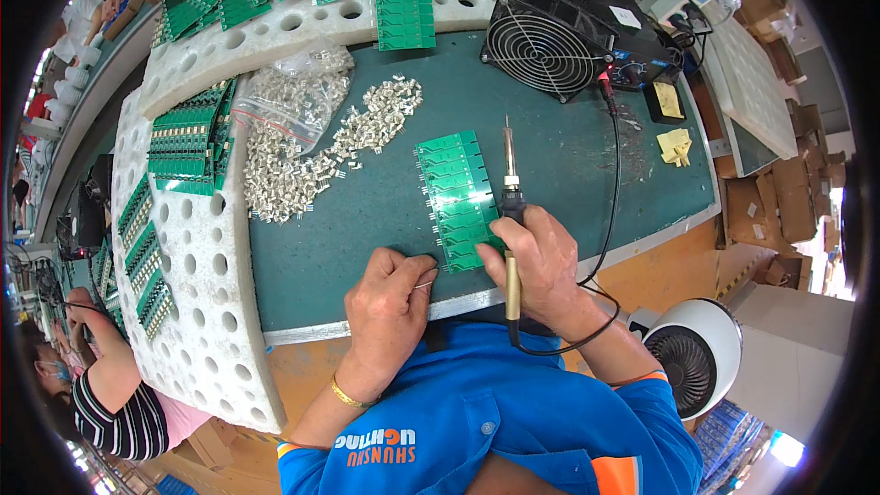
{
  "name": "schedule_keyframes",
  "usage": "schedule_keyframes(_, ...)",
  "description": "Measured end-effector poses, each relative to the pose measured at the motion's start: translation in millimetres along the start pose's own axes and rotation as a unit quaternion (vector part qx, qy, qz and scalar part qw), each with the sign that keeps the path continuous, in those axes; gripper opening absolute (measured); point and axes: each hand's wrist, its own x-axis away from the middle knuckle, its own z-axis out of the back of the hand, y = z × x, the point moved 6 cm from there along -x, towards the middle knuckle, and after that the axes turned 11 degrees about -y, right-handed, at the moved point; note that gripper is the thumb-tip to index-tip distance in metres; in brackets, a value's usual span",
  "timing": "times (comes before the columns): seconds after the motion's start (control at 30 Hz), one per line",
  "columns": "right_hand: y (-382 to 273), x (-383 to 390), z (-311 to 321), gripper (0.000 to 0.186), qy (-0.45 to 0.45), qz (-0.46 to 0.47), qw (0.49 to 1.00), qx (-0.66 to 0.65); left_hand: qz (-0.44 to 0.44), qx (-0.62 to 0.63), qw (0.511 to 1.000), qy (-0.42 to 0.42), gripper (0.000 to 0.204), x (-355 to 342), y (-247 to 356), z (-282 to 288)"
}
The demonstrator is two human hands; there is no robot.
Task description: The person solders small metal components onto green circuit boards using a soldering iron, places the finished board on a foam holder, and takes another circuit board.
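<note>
A green circuit board panel (pixel 456 192) lies on the dark green work mat, with small pale connectors along its left edge. My right hand (pixel 541 261) is closed around the handle of a soldering iron (pixel 511 185), its tip pointing away from me, beside the panel's right edge. The fingertips of that hand are at the panel's lower right corner. At the mat's front edge, left of the panel, my left hand (pixel 390 298) pinches a thin pale strand of solder wire (pixel 423 286). A heap of small white connectors (pixel 284 185) lies at the left of the mat.
A plastic bag of connectors (pixel 298 96) sits behind the heap. White perforated foam boards (pixel 197 266) carry green panels at left and back. A black fan (pixel 548 41) stands at the back right, near a yellow sponge (pixel 675 147). The iron's black cable (pixel 616 174) loops on the right.
</note>
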Motion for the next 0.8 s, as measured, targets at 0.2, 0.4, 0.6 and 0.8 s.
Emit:
schedule_keyframes(0.2, -4, -6, -8, 0.046, -0.053, -0.046, 0.997, -0.016, -0.015, 0.023, 0.998, 0.049, 0.010, 4, -7, -1)
schedule_keyframes(0.4, 1, -7, 0, 0.036, 0.056, -0.064, 0.981, -0.175, 0.085, 0.186, 0.978, 0.037, 0.006, 14, -24, 7)
schedule_keyframes(0.6, -6, -15, 4, 0.028, 0.114, -0.059, 0.949, -0.288, 0.150, 0.415, 0.897, 0.037, 0.015, 26, -46, 12)
schedule_keyframes(0.8, -17, -27, -3, 0.031, 0.123, -0.031, 0.915, -0.382, 0.151, 0.517, 0.842, 0.027, 0.018, 27, -32, 28)
